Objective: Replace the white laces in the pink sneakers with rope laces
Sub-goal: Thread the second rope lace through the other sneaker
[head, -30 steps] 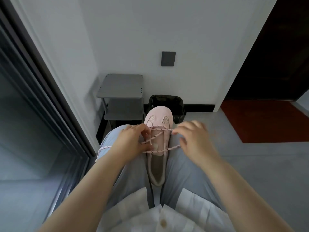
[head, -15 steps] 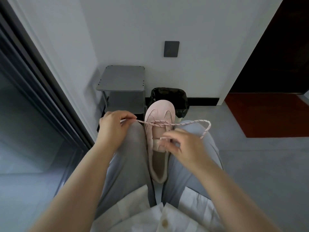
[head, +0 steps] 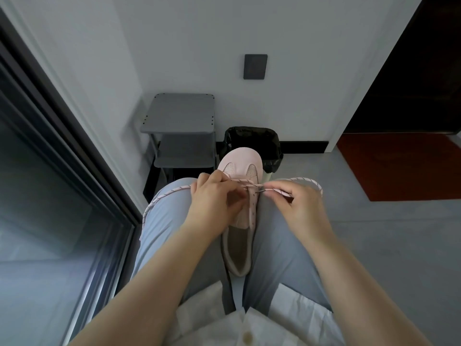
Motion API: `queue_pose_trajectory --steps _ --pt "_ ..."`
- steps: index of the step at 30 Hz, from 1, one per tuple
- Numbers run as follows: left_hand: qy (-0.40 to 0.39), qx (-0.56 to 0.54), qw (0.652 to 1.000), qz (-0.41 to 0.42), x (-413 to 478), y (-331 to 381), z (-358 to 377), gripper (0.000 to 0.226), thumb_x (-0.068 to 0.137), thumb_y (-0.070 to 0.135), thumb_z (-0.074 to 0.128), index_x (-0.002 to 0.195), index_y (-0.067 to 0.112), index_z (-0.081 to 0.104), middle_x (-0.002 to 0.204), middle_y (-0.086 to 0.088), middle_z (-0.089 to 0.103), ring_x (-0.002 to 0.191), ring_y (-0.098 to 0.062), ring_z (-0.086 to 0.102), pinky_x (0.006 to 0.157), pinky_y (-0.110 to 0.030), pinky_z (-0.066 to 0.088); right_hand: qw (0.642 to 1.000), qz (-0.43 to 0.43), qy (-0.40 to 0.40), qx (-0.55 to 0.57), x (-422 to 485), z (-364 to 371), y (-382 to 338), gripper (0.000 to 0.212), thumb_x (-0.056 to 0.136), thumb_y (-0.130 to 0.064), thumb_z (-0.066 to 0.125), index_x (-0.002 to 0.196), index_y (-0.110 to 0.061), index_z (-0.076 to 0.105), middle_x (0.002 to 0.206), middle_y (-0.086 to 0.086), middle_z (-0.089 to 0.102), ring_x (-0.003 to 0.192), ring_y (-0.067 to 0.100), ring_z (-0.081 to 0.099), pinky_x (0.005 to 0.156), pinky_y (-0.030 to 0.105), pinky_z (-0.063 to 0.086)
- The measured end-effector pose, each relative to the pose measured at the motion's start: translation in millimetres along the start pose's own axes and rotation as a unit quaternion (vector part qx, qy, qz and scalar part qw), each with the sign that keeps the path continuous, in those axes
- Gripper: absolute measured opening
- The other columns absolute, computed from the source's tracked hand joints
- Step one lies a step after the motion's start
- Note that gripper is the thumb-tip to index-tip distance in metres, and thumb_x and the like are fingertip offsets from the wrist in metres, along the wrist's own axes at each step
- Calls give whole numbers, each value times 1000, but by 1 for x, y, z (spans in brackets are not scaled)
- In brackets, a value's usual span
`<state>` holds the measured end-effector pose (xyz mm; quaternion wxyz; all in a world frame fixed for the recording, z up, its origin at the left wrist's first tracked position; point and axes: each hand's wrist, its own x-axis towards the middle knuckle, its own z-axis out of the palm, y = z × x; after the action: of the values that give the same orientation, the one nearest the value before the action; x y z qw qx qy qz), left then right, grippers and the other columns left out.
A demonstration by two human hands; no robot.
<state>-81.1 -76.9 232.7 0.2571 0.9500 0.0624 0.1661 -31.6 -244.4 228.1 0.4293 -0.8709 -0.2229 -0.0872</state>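
**Rope lace at the eyelets**

We see the pink sneaker (head: 239, 163) wedged between the thighs (head: 164, 221), toe pointing away. The left hand (head: 214, 198) clasps its upper by the eyelets, seemingly pinning the rope lace (head: 309, 181) too. The right hand (head: 299, 208) pinches the lace's tip at a right-side eyelet; a loop arcs beyond that hand.

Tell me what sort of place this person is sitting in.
Probably a home entryway or hallway corner: a small grey shelf rack stands against the white wall, a bin with a black liner sits beside it, and a red mat lies before a dark doorway.
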Motion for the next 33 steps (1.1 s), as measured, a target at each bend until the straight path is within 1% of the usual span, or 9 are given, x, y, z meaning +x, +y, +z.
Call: queue_pose_trajectory --steps 3,7,12,17,22,23,26,28,33 --pt "5 -19 999 -25 1 2 4 15 74 31 75 89 31 72 90 13 42 90 -12 29 70 -23 13 1000 -2 3 -5 -4 5 -1 13 84 -18 67 94 -22 74 92 -10 72 87 7 66 79 32 52" --pt "28 -35 999 -20 1 1 9 15 72 30 76 86 30 73 86 12 41 89 -13 29 71 -22 13 999 -17 7 -29 -4 7 2 10 85 -21 64 91 -18 72 88 -5 72 83 16 66 73 41 53" --pt "43 -32 999 -4 1 2 13 17 71 32 76 88 28 74 85 11 42 87 -14 31 70 -24 14 996 -15 23 -87 -2 10 2 17 85 -29 55 89 -20 70 84 -7 71 77 15 64 65 32 49" --pt "60 -33 998 2 2 0 16 17 69 31 78 85 28 75 83 11 43 85 -15 32 70 -24 15 994 -4 3 -109 -1 9 0 9 89 -21 60 88 -19 69 84 -3 70 78 18 61 64 33 45" --pt "81 -30 996 9 2 0 23 14 67 31 79 80 27 75 79 11 42 80 -17 33 71 -25 15 991 21 -4 -130 1 11 -4 12 90 -22 57 89 -20 69 83 -2 69 77 18 59 57 28 32" --pt "83 -29 996 10 2 0 23 14 67 31 79 80 28 75 79 11 42 80 -17 32 73 -26 17 990 18 -10 -137 2 12 -5 12 90 -22 58 90 -20 70 83 -2 69 77 19 60 57 28 32" --pt "81 -16 996 26 2 -1 24 14 69 31 77 82 30 75 79 11 39 79 -18 32 76 -28 20 990 2 -23 -138 2 13 -7 13 89 -24 60 94 -25 71 83 -3 70 77 19 62 59 30 40" --pt "77 -7 996 39 2 -2 25 15 69 29 77 83 32 75 79 11 38 78 -18 32 75 -30 23 992 -1 -23 -128 2 15 -7 12 87 -23 61 93 -27 72 85 -4 70 79 19 62 61 30 41" --pt "74 -14 997 30 3 -2 27 15 70 25 77 84 33 75 79 9 39 78 -18 32 74 -29 21 995 -7 -10 -100 2 16 -6 13 82 -17 67 90 -26 73 86 -5 70 81 16 62 64 30 45"
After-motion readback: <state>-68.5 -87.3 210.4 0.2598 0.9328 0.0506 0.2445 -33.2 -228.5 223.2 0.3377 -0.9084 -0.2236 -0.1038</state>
